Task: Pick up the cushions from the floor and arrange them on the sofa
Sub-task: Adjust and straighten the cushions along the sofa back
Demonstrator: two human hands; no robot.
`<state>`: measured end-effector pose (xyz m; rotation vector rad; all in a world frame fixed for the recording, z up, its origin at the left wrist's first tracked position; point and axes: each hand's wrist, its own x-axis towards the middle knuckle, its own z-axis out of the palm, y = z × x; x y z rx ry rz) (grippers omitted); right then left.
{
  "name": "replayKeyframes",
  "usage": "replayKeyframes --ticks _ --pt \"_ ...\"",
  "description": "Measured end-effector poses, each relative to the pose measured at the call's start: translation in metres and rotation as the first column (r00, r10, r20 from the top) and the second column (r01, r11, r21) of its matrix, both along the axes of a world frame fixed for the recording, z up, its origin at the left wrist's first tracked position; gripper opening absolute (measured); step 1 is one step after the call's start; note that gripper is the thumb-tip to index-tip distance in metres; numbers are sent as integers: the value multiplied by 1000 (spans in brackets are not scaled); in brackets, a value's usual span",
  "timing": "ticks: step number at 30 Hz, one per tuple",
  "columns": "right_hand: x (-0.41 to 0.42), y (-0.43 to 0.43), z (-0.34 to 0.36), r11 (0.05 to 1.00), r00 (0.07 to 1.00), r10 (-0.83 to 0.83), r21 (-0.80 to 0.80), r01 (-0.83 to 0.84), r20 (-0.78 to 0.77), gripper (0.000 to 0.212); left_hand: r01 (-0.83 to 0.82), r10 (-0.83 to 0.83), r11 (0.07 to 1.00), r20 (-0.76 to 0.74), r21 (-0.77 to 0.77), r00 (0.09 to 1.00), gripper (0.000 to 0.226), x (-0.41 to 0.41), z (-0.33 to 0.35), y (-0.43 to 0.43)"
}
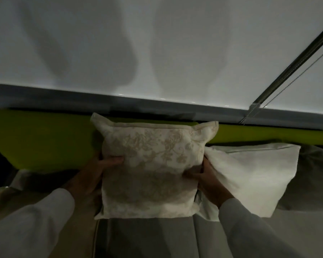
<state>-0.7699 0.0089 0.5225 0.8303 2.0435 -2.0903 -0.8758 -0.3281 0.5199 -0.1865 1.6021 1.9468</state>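
Observation:
A cream cushion with a beige floral pattern (151, 164) stands upright on the sofa seat (157, 237), leaning against the lime-green backrest (43, 138). My left hand (93, 175) grips its left edge, thumb on the front face. My right hand (207, 181) holds its right edge. A plain white cushion (254, 175) leans against the backrest just to the right, touching the floral one behind my right hand. Both my sleeves are white.
A white wall (157, 43) rises behind the sofa, with a grey ledge along its base. A blind rail and cord (287, 71) run diagonally at the upper right. A grey shape (315, 175) lies at the sofa's far right. Pale fabric (6, 194) lies at the left.

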Motion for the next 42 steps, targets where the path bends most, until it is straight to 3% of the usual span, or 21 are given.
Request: replayKeyframes --ticks 3,8,12,15,17,19,22,24,28,31,37,40,42 --pt "4 9 -17 1000 999 -25 -9 25 40 112 25 -25 999 22 -41 999 88 -3 -18 6" --pt "-1 11 -39 999 972 -20 34 12 236 116 22 -18 996 36 -87 999 77 -4 -37 11" --pt "-12 15 -44 993 955 -23 119 -13 297 124 -49 52 984 18 -171 998 74 -19 -29 11" --pt "-18 24 -41 979 938 6 187 -75 348 131 -46 33 980 -73 -195 997 60 -29 -21 6" --pt "-21 27 -36 985 918 22 150 -88 396 130 -60 43 981 -96 -187 994 40 -34 -17 7" --pt "-23 29 -34 993 905 38 87 -82 425 127 -61 50 984 -71 -167 996 37 -39 -14 16" --pt "-23 27 -39 996 917 26 70 -58 398 120 -76 44 960 -121 -270 992 34 -49 -9 30" --pt "-19 26 -42 996 926 -18 89 -17 376 115 -167 139 940 -113 -298 984 35 -55 -10 31" --pt "-15 31 -53 997 949 -64 66 46 308 108 -309 304 919 -60 -245 951 12 -63 -9 22" --pt "-11 35 -58 996 957 -86 58 72 276 105 -372 376 913 -7 -166 926 7 -61 -9 17" --pt "-15 30 -67 986 944 -16 160 -39 330 108 -434 435 893 -20 -119 900 7 -63 -6 11" --pt "-15 25 -72 989 940 -5 138 -45 340 113 -442 439 890 -58 -106 897 27 -71 -3 10" --pt "-17 22 -71 990 959 -3 135 -37 283 112 -398 391 900 -75 -177 917 33 -73 -6 9"
